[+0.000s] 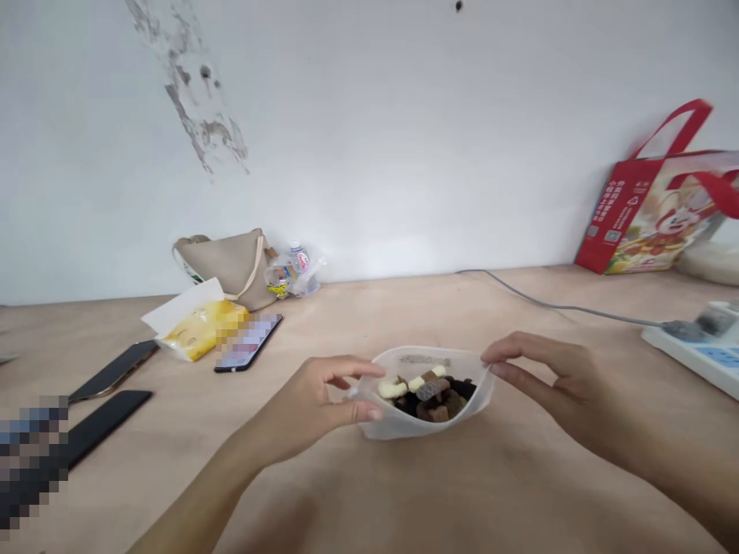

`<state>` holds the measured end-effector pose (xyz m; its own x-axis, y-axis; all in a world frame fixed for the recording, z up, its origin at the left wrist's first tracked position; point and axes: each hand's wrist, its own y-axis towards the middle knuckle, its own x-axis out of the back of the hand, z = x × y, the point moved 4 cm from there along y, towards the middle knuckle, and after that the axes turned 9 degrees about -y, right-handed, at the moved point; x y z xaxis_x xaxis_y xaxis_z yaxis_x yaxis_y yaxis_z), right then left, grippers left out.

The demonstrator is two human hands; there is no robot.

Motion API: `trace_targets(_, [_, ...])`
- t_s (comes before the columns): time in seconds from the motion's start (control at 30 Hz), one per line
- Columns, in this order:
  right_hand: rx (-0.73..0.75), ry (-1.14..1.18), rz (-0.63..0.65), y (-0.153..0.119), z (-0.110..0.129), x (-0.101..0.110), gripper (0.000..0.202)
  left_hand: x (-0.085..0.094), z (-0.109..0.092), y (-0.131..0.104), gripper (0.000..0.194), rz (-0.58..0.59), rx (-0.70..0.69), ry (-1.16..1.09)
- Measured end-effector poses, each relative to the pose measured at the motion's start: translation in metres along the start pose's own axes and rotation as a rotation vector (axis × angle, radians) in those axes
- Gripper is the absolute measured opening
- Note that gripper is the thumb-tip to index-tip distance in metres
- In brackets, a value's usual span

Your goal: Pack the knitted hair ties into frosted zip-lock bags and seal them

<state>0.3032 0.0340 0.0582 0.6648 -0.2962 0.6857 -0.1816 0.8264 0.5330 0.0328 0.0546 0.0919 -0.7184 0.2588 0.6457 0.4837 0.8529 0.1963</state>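
A frosted, translucent plastic pouch (398,427) stands on the table in front of me with its mouth spread wide. Inside it lie several dried pieces (433,390), some cream, some brown and some nearly black; their exact kind I cannot make out. At the pouch's left side, my left hand (323,396) has thumb and fingers closed on the rim. My right hand (548,377) pinches the right corner of the mouth between thumb and forefinger. Faint printing shows on the pouch's far inner wall.
Phones, one of them a lit phone (249,343), lie on the wooden table (358,323) at left near a yellow tissue pack (202,327). Behind are a beige bag (231,265) and a wrapped bottle (297,265). A red shopping bag (640,208), grey cable (543,302) and power strip (704,358) are at right.
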Motion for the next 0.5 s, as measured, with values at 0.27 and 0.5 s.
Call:
trace_targets(0.27, [-0.266, 0.186, -0.177, -0.013, -0.025, -0.005, 0.027, -0.004, 0.01, -0.005, 0.015, -0.39, -0.013, -0.139])
trace_targets(0.5, [-0.156, -0.078, -0.285, -0.01, 0.001, 0.004, 0.02, -0.018, 0.025, -0.014, 0.025, -0.505, 0.209, -0.493])
